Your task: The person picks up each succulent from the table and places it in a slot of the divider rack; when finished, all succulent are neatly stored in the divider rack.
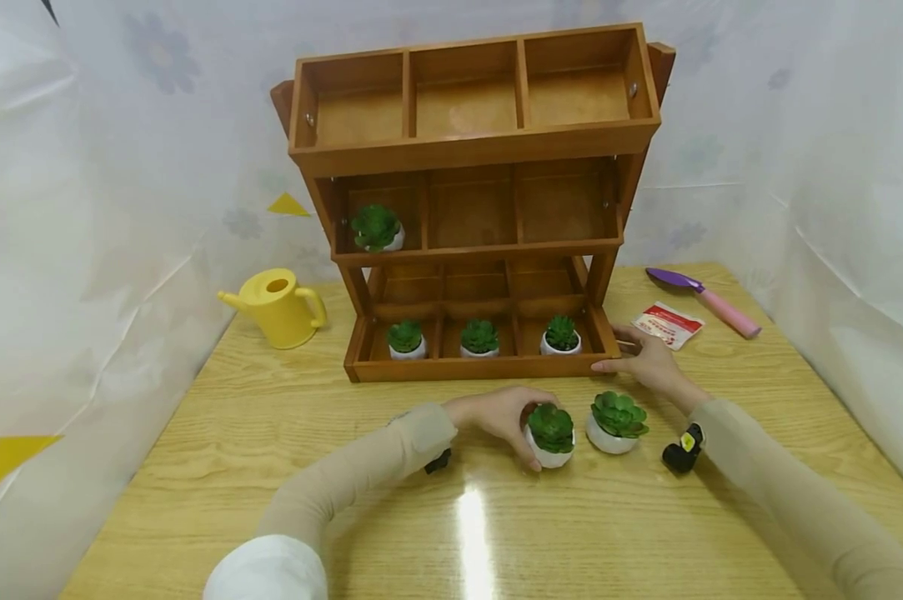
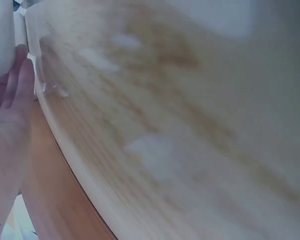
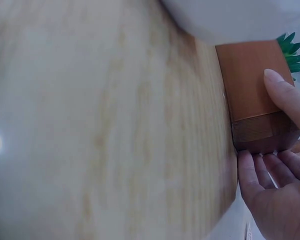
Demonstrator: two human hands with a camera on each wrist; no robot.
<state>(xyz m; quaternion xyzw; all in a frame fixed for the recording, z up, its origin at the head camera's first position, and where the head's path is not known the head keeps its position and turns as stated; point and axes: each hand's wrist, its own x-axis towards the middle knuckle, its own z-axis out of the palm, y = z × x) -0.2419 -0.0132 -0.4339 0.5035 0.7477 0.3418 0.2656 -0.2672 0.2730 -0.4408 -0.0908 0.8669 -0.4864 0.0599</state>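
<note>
One succulent in a white pot sits in front of the wooden shelf on my head feed, grasped by the left hand, whose thumb and fingers curve round its side; I cannot tell whether its base touches the table. I see the right hand gripping the shelf's lower right front corner, thumb and fingertips on different faces of the wood. A second succulent stands just right of the held one. I count three potted plants along the bottom tier's front compartments and a leafy plant in the middle tier's left compartment. A yellow watering can stands left of the shelf.
</note>
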